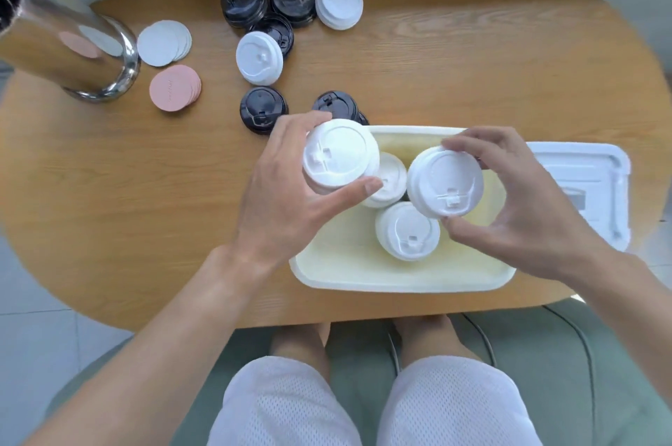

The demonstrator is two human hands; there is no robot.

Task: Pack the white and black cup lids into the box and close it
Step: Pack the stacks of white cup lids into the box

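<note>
Head view: each hand held one stack of white lids above the cream box (400, 282). The left hand (287, 191) gripped its stack (340, 154), fingers curled; the right hand (516, 212) pinched another (445, 183). Two white stacks (407, 231) lay inside. The surface (472, 63) carried five black and two white stacks.

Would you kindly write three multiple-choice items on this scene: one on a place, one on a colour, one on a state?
1. Where does the box lid lie?
A. right of the box
B. on the box
C. on the floor

2. What colour are the cup lids inside the box?
A. black
B. white
C. pink

3. What is the left hand doing?
A. resting flat
B. pointing
C. holding a white lid stack

Key: 1 A, it lies on the table beside the box. 2 B, only white ones sit inside. 3 C, its fingers wrap the stack.
</note>
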